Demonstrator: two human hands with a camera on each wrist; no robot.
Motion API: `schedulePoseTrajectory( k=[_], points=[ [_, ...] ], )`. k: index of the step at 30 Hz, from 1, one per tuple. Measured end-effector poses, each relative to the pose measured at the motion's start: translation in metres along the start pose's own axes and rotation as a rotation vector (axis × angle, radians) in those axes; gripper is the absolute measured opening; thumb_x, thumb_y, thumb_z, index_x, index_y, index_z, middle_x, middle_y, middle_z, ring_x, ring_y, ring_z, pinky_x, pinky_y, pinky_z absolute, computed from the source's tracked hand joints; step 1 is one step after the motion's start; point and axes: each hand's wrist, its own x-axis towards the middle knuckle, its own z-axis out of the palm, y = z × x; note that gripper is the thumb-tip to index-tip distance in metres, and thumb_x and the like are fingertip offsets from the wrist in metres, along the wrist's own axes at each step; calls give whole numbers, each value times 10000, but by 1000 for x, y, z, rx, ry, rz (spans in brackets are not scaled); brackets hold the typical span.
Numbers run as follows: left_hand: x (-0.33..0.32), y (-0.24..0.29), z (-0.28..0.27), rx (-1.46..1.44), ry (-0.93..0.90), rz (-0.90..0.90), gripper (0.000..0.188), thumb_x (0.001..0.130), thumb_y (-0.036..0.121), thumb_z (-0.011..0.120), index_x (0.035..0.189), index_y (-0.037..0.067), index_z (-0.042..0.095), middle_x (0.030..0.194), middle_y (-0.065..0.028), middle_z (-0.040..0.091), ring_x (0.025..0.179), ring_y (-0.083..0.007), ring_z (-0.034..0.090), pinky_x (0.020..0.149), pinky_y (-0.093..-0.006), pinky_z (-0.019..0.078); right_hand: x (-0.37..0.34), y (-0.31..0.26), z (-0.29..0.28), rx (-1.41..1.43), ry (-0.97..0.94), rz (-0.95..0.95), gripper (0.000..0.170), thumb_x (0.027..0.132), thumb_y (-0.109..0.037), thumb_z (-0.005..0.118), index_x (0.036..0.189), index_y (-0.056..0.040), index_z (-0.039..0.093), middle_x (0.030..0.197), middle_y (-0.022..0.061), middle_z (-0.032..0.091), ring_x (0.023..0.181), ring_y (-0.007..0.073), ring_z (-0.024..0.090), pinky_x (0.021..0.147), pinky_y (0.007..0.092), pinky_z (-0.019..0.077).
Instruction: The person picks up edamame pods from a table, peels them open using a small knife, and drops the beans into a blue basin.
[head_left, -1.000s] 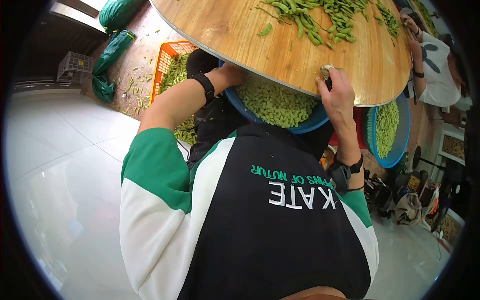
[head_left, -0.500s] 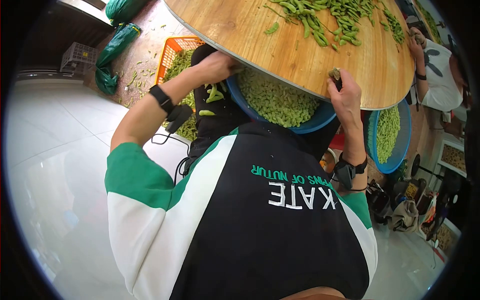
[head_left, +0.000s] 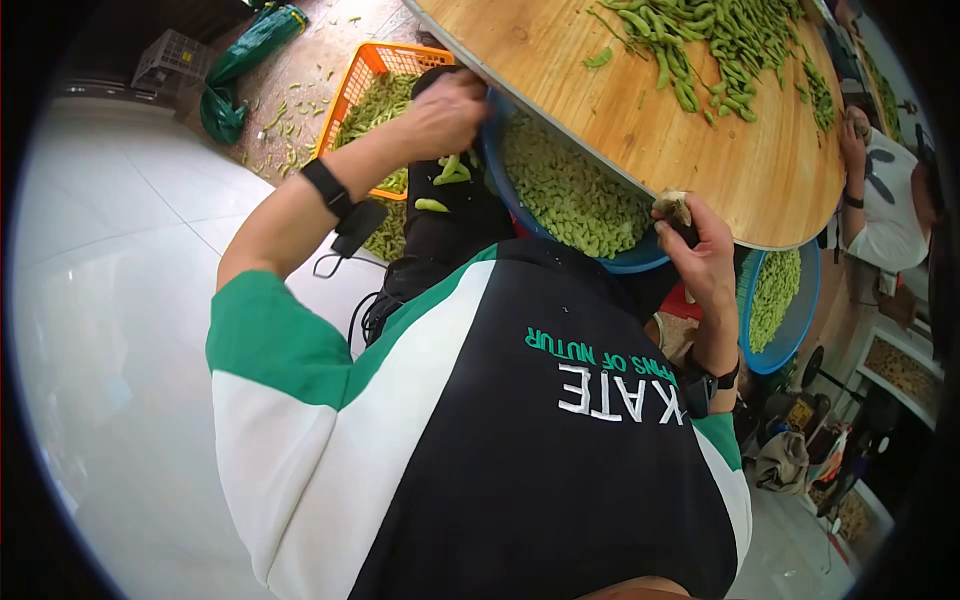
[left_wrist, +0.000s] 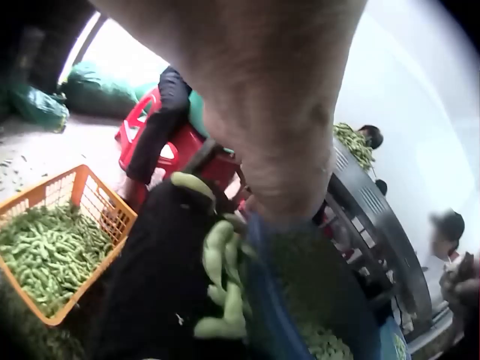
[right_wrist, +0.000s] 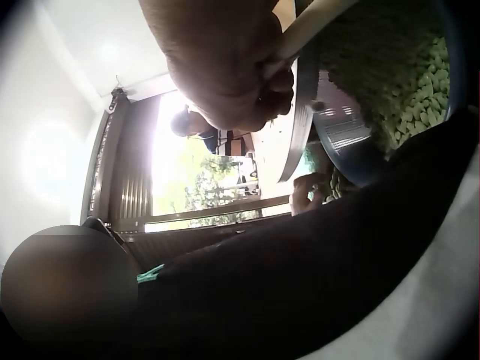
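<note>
Orange basket (head_left: 350, 92): Heaped with green pods (left_wrist: 56, 247), it sits on my far left, beyond my thigh (left_wrist: 150, 270).
Loose pods (head_left: 452, 170): A handful lies on that black-trousered thigh, between basket and tub; the one closest to my body (head_left: 431, 205) lies crosswise, the others at mixed angles.
Left hand (head_left: 447, 113): The nearer of my two by far, it hangs just forward of those pods, close to the table edge. Its fingers bend inward, but the tips are lost in blur and shadow; I cannot tell whether they have hold of anything.
Blue tub (head_left: 640, 262): Pale shelled beans (head_left: 580, 190) fill it between my hands, its far side cut off by the tabletop (head_left: 590, 105).
Right hand (head_left: 705, 250): Well apart from the thigh pods, at the table's near edge, its fingers bend toward the thumb around a dark, pale-topped piece (head_left: 676, 212). Gripped or worn on the fingers, I cannot say; the right wrist view shows only a backlit fist.
Second tub (head_left: 797, 320): More beans, at far right.
</note>
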Motion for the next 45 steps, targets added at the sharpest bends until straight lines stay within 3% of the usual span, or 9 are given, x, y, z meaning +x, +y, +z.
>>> schedulePoseTrajectory(
  k=[3,5,14,25,29,31,33,39,45],
  points=[
    [21,8,40,68,-28,166,239,638,56,586,856,3,669,1041,-160,628,1134,-320,518,1026,-398,367,3,1,-2,-94,100,-10,186,840,-33,619,1024,-11,605,822,2,594,747,71,525,684,216,434],
    [36,-4,96,84,117,171,445,717,54,542,1155,-2,591,1258,-202,538,1248,-359,439,1066,-427,337,9,13,-4,-91,190,-35,166,849,-36,621,1011,-9,604,821,-3,591,750,68,520,680,220,437],
    [59,7,110,-27,125,124,472,721,58,545,1189,-2,570,1276,-210,522,1256,-353,434,1072,-423,330,29,33,-14,-896,528,-306,153,828,-62,641,964,-16,591,856,151,580,745,313,594,668,341,490],
    [70,16,102,-142,100,89,512,728,63,549,1236,-2,541,1302,-220,501,1268,-344,428,1080,-417,321,39,53,-14,-970,575,-375,176,820,-61,643,982,-25,585,873,154,595,764,330,610,654,363,497],
    [46,9,53,-50,95,171,249,734,108,576,957,32,657,1164,-158,599,1159,-286,520,1013,-395,386,38,51,-13,-969,583,-391,175,817,-61,647,976,-23,583,879,152,598,769,330,612,655,365,497],
    [32,3,21,-34,-294,-81,350,727,44,560,1073,-13,578,1086,-223,594,997,-345,595,821,-410,503,38,51,-12,-970,579,-396,178,818,-65,650,978,-21,583,876,151,597,767,330,611,655,364,497],
    [4,-17,21,-3,286,-100,263,717,27,559,976,-11,584,954,-203,602,849,-348,616,705,-416,518,38,52,-12,-971,573,-400,182,819,-69,652,980,-19,584,873,150,596,765,329,610,655,362,497],
    [-35,-40,-5,277,335,-124,190,692,84,609,870,22,627,858,-127,565,859,-262,559,740,-357,481,40,51,-10,-1007,557,-393,196,820,-76,660,989,-12,586,853,149,588,750,327,605,643,360,492],
    [21,-4,44,-68,-78,121,325,736,32,534,1050,1,615,1095,-179,595,1107,-344,529,955,-402,426,41,50,-10,-1012,582,-412,166,840,-90,653,976,-9,601,835,147,592,743,317,607,653,348,492]
  ],
)
